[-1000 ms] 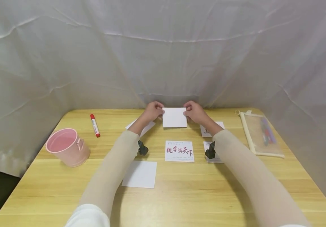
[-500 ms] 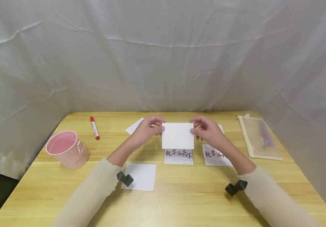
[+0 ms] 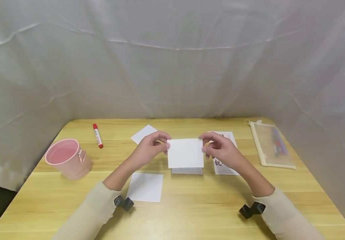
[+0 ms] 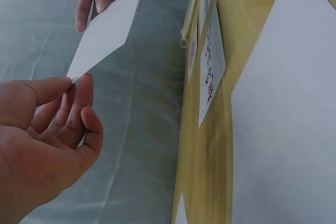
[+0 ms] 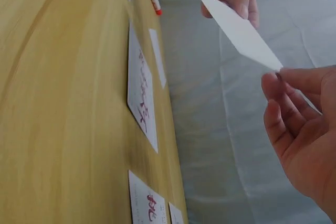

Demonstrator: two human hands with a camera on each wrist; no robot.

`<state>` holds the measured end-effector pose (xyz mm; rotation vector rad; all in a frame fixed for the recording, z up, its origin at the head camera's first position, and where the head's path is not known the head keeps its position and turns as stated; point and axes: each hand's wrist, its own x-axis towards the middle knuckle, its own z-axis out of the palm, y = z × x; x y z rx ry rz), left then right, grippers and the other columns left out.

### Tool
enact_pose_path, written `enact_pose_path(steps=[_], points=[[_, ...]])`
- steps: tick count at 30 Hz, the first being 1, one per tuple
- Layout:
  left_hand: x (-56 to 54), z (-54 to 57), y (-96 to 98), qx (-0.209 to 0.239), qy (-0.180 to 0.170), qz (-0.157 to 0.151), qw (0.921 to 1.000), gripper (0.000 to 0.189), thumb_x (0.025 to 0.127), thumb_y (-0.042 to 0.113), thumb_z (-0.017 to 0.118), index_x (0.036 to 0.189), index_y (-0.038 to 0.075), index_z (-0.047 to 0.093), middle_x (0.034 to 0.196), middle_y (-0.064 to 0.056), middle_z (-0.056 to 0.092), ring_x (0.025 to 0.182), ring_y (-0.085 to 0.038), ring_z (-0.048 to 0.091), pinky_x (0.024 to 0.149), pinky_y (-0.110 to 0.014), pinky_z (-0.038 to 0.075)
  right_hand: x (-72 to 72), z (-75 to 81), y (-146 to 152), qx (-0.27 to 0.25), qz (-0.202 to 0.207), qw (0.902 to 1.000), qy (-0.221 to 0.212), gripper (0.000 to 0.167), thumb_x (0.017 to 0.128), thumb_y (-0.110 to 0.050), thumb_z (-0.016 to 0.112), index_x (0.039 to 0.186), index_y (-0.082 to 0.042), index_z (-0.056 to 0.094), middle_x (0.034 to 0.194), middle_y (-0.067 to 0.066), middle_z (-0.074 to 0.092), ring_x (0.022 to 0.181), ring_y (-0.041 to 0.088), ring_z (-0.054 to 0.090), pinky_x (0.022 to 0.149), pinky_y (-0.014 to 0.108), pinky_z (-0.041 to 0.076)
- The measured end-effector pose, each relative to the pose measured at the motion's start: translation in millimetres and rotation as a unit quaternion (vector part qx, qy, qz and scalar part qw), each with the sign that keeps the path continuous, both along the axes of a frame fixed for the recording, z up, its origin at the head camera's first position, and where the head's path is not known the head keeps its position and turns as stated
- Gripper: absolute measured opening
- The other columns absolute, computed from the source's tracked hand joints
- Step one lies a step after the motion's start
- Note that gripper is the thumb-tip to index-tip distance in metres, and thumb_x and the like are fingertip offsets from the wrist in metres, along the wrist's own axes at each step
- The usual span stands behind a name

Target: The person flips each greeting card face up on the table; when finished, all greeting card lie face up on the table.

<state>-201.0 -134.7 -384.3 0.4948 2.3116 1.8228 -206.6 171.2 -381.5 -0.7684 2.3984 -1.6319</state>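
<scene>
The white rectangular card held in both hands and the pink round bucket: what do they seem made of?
The white rectangular card: probably stiff paperboard, matte; it shows no gloss and does not sag. The pink round bucket: likely smooth plastic, possibly painted metal; its walls are evenly pink without grain.

Premises before me: a screened work booth, evidenced by creased grey fabric sheeting (image 3: 172, 76) around three sides of a yellow wood-grain table (image 3: 190, 215).

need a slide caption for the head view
Left hand and right hand pinch a white card above the table, with a bucket at left and a pouch at right.
</scene>
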Motion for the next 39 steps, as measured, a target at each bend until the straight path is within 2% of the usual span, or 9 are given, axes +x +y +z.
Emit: enact_pose_path(steps=[4,7,13,15,20,25,28,34,39], points=[[-1.1,-0.2,-2.7,-0.010,-0.007,-0.014,0.9998,0.022,0.096,0.012,0.067,0.118,0.010,0.064,0.099,-0.009,0.066,0.092,-0.051,0.065,0.087,-0.058,0.053,1.7,-1.7,1.6,-0.015,0.036,0.9991,-0.015,0.039,0.094,-0.009,0.070,0.131,-0.009,0.060,0.092,0.016,0.065,0.072,0.024,0.066,0.055,0.026,0.050],[-1.4,-1.2,-4.8,-0.017,-0.017,-0.023,0.9994,0.021,0.096,0.012,0.067,0.118,0.011,0.064,0.102,-0.009,0.065,0.093,-0.051,0.064,0.089,-0.059,0.052,2.3,-4.1,0.7,-0.050,0.078,0.9957,-0.004,0.040,0.092,0.000,0.069,0.130,0.000,0.059,0.085,0.015,0.067,0.072,0.021,0.064,0.057,0.026,0.052],[0.2,-3.6,-3.4,-0.021,-0.038,-0.042,0.9982,0.025,0.097,0.014,0.066,0.121,0.011,0.064,0.106,-0.009,0.064,0.097,-0.048,0.065,0.094,-0.059,0.051,4.2,-7.1,0.1,-0.074,0.098,0.9914,0.045,0.036,0.088,0.006,0.071,0.122,0.003,0.063,0.111,-0.003,0.065,0.090,0.012,0.064,0.075,0.024,0.057],[0.9,-4.4,-1.6,-0.021,-0.038,-0.047,0.9980,0.028,0.097,0.014,0.066,0.124,0.010,0.063,0.106,-0.009,0.064,0.097,-0.045,0.066,0.095,-0.058,0.051,4.6,-6.8,0.6,-0.082,0.102,0.9900,0.052,0.034,0.086,0.007,0.072,0.118,0.001,0.064,0.117,-0.001,0.064,0.094,0.011,0.063,0.080,0.025,0.057],[2.2,-5.0,2.3,-0.015,-0.043,-0.044,0.9980,0.036,0.097,0.013,0.065,0.133,0.014,0.060,0.106,-0.010,0.063,0.093,-0.037,0.068,0.095,-0.059,0.051,5.1,-5.8,0.7,-0.108,0.124,0.9857,0.039,0.030,0.084,0.011,0.072,0.111,-0.001,0.065,0.114,0.005,0.064,0.097,0.010,0.062,0.080,0.025,0.058],[3.5,-3.8,2.4,-0.028,-0.045,-0.033,0.9980,0.039,0.097,0.014,0.066,0.135,0.017,0.060,0.116,-0.010,0.063,0.092,-0.024,0.067,0.095,-0.056,0.052,5.1,-5.2,-0.3,-0.103,0.119,0.9866,0.042,0.023,0.084,0.010,0.073,0.103,-0.001,0.066,0.109,0.008,0.065,0.099,0.011,0.063,0.081,0.027,0.059],[4.1,-3.0,1.2,-0.042,-0.039,-0.030,0.9979,0.039,0.097,0.016,0.067,0.135,0.016,0.062,0.122,-0.008,0.063,0.093,-0.020,0.067,0.095,-0.053,0.052,4.6,-4.3,-1.2,-0.095,0.116,0.9871,0.056,0.023,0.084,0.009,0.073,0.104,0.000,0.069,0.109,0.011,0.066,0.099,0.011,0.064,0.081,0.028,0.059],[4.6,-1.8,-0.5,-0.036,-0.024,-0.022,0.9988,0.039,0.096,0.016,0.068,0.134,0.014,0.062,0.122,-0.009,0.065,0.094,-0.020,0.068,0.095,-0.053,0.053,4.8,-2.2,-0.9,-0.065,0.133,0.9840,0.100,0.027,0.085,0.009,0.073,0.108,-0.004,0.072,0.108,0.011,0.068,0.100,0.015,0.063,0.079,0.026,0.058],[3.5,-1.8,-1.2,-0.037,-0.025,-0.032,0.9985,0.038,0.096,0.017,0.068,0.134,0.015,0.062,0.127,-0.005,0.065,0.097,-0.021,0.067,0.095,-0.051,0.053,6.2,-1.8,0.4,-0.052,0.131,0.9856,0.093,0.023,0.085,0.007,0.074,0.105,-0.006,0.072,0.106,0.010,0.067,0.096,0.015,0.063,0.079,0.026,0.058]])
